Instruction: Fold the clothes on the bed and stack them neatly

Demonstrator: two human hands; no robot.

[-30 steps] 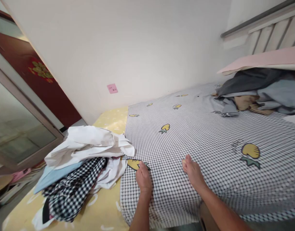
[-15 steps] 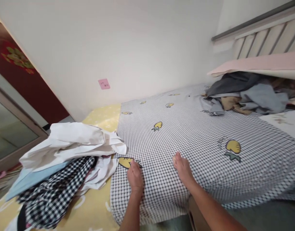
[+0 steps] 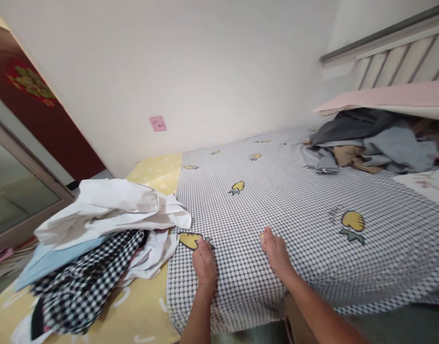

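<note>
A black-and-white checked sheet (image 3: 241, 215) with yellow pineapple-like prints covers the bed in front of me. My left hand (image 3: 204, 262) is closed in a fist, thumb up, over the front part of the sheet beside one yellow print. To its right, my right hand (image 3: 276, 251) is also a fist with the thumb uppermost. Nothing shows in either one, and the sheet around them lies flat. Whether the fists rest on the cloth or hover just above it, I cannot tell. Left of my left hand lies a heap of clothes, with a white garment (image 3: 108, 205) on top.
Under the white garment are a light-blue cloth (image 3: 58, 260) and a black-and-white checked garment (image 3: 93, 282), on a yellow sheet (image 3: 148, 306). At the right, grey and brown clothes (image 3: 377, 136) are piled beneath a pink-topped slab (image 3: 388, 95). A white wall (image 3: 205, 71) runs behind the bed.
The whole scene has shifted slightly to the right in the picture. Both fists keep the same shape and nearly the same place over the sheet.
</note>
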